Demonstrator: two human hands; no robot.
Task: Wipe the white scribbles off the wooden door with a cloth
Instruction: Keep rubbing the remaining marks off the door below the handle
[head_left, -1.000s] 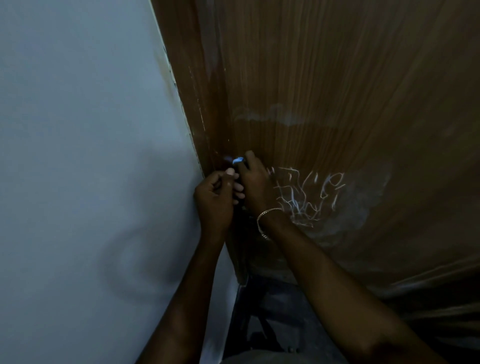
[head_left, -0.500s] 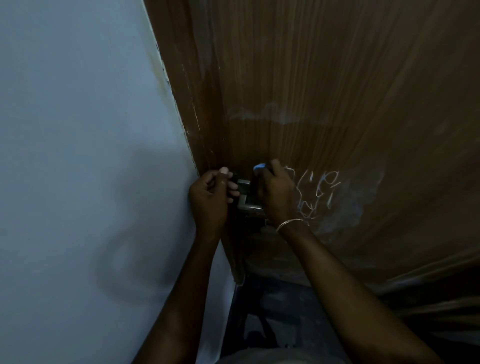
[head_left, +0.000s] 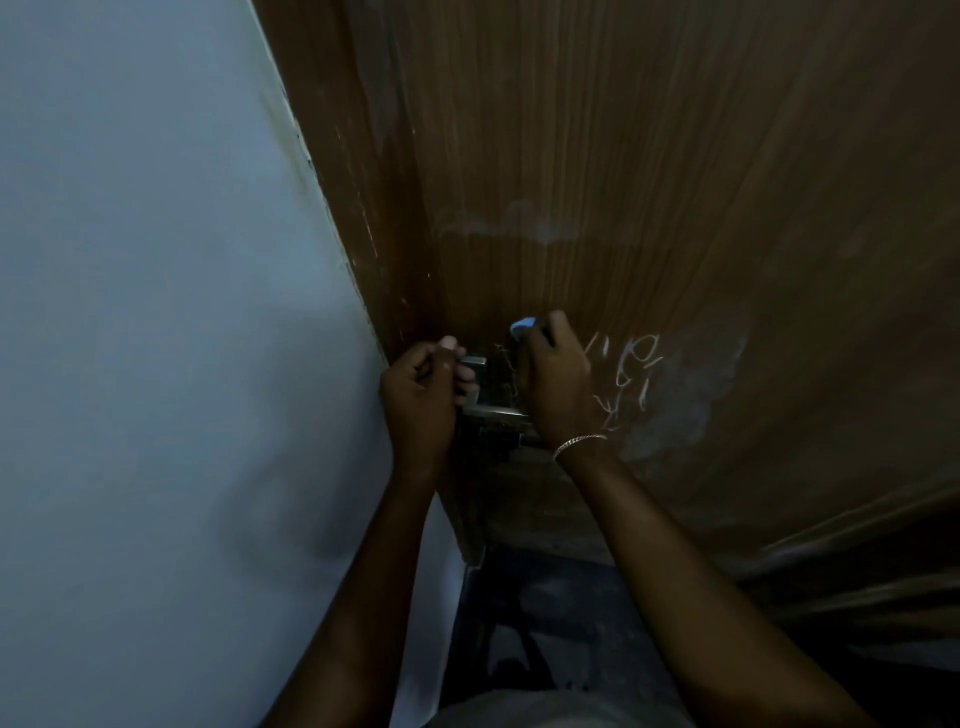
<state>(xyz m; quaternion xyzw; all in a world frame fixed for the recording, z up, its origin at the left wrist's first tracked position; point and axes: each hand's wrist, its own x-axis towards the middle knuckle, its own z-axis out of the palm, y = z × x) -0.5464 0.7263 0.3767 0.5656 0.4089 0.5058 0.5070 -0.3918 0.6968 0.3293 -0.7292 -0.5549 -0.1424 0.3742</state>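
Wooden door (head_left: 623, 156) bears white scribbles (head_left: 628, 369); pale wall (head_left: 156, 312) adjoins. Right hand (head_left: 558, 384) grips blue cloth (head_left: 522, 326). Left hand (head_left: 421, 400) curls at metal handle (head_left: 493, 411), grip unclear.

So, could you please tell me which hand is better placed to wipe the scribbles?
Right. The right hand grips the blue cloth and sits beside the scribbles; the left hand is at the edge of the door, farther off.
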